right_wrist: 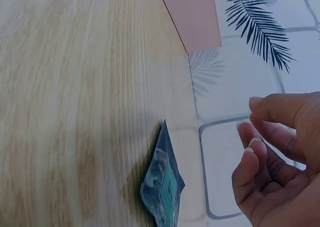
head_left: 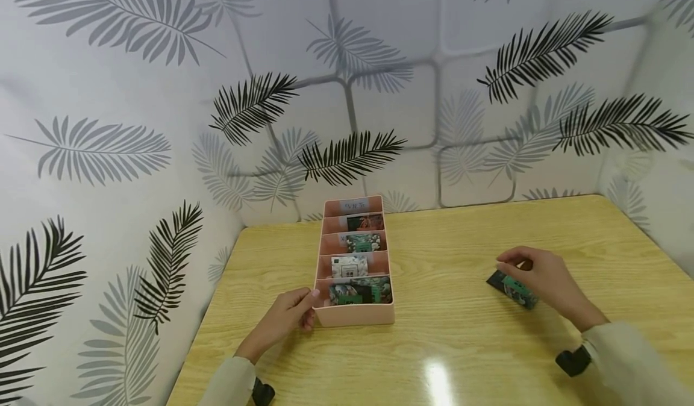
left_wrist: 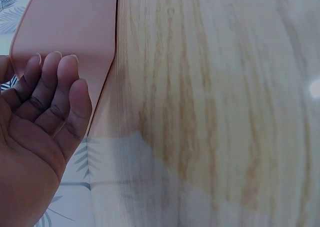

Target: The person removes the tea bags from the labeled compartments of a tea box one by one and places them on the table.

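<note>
A long pink divided box (head_left: 355, 317) stands on the table, its compartments one behind another. At its near left corner, my left hand (head_left: 284, 318) grips the rim with the thumb, while the fingers lie by the outer wall. Sachets fill most compartments: dark green ones (head_left: 362, 291) in the nearest, a white one (head_left: 349, 267) behind. To the right, a dark sachet with a green label (head_left: 522, 294) lies on the table. Above it hovers my right hand (head_left: 547, 276), fingers loosely bent; the right wrist view shows a gap between this hand and the sachet (right_wrist: 164, 187).
The wooden table (head_left: 439, 249) has a light glare near its front edge. Behind it and to the left hang white sheets (head_left: 390, 105) with a leaf pattern. A paper label (head_left: 355, 205) shows in the farthest compartment.
</note>
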Action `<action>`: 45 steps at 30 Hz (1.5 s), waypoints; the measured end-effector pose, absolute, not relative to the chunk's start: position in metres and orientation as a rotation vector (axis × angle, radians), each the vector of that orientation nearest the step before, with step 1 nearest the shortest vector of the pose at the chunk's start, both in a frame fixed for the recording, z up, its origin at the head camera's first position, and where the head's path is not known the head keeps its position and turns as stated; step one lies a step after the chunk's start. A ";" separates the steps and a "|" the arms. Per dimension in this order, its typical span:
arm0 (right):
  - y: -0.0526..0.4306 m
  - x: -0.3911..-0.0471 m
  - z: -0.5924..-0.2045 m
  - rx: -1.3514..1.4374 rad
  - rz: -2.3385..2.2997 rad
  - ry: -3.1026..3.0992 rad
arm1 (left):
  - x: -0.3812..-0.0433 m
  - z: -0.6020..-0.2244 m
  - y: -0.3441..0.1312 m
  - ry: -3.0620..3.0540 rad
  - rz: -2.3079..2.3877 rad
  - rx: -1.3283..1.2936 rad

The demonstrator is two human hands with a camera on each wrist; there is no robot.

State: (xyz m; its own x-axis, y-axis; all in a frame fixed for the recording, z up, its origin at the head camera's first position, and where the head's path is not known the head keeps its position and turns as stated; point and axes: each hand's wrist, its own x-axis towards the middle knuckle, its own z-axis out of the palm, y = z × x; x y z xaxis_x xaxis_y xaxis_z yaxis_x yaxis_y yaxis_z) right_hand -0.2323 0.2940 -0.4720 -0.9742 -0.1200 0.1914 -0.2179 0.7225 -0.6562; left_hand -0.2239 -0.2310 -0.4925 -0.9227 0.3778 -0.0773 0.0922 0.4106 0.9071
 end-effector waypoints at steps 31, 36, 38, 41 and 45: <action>0.220 -0.245 -0.453 0.466 1.189 -2.711 | -0.225 -0.492 -0.231 2.406 1.509 0.413; 0.208 -0.247 -0.454 0.502 1.181 -2.700 | -0.225 -0.492 -0.231 2.398 1.524 0.413; 0.203 -0.248 -0.455 0.525 1.181 -2.695 | -0.225 -0.493 -0.231 2.391 1.529 0.409; 0.195 -0.249 -0.456 0.556 1.197 -2.685 | -0.225 -0.493 -0.231 2.382 1.534 0.398; 0.184 -0.250 -0.455 0.592 1.222 -2.672 | -0.225 -0.493 -0.231 2.383 1.534 0.395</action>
State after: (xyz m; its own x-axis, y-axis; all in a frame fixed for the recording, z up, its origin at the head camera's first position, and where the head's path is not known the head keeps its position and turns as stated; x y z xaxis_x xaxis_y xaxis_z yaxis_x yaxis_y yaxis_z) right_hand -0.2501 0.1840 -0.4552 -0.9120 -0.2917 0.2883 -0.4089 0.5915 -0.6950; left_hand -0.2248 -0.2314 -0.4931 -0.9237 0.3735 -0.0848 0.0775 0.3990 0.9137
